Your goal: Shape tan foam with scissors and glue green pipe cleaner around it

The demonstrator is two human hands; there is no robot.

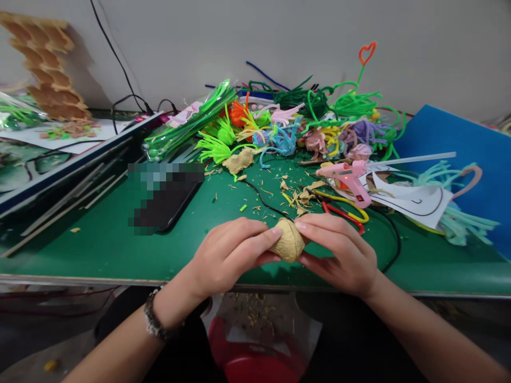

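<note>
A pale grey wall (255, 37) is seen at the far side of the scene, and before it a green-topped table (99, 234) is spread with craft materials; at the near edge a rounded, tan, rough-surfaced piece (288, 243) is held just above the tabletop, marked by a seam on its right part. Its left side is gripped by the fingers of the left hand (229, 252), and its right side by those of the right hand (343, 250); both hands are closed on the piece, which is clamped between them; a dark braided bracelet (155, 316) is worn on the left wrist.

Beyond the hands, tan scraps (297, 198) are scattered over the green surface; just to their right a tool with red and yellow handles (343, 212) is laid, and beyond it a pink glue gun (347, 178) is placed, with a pale stick set in its back end. To the left a dark phone-like slab (175, 205) is partly hidden by pixelation; thin strips (67, 198) are laid farther left. Across the far middle, fuzzy stems in many colours (283, 135) are heaped; at the far left a molded brown tray (51, 69) is stood upright; on the right a blue panel (451, 143) is propped, with mint-green stems (475, 215) gathered in front of it.
</note>
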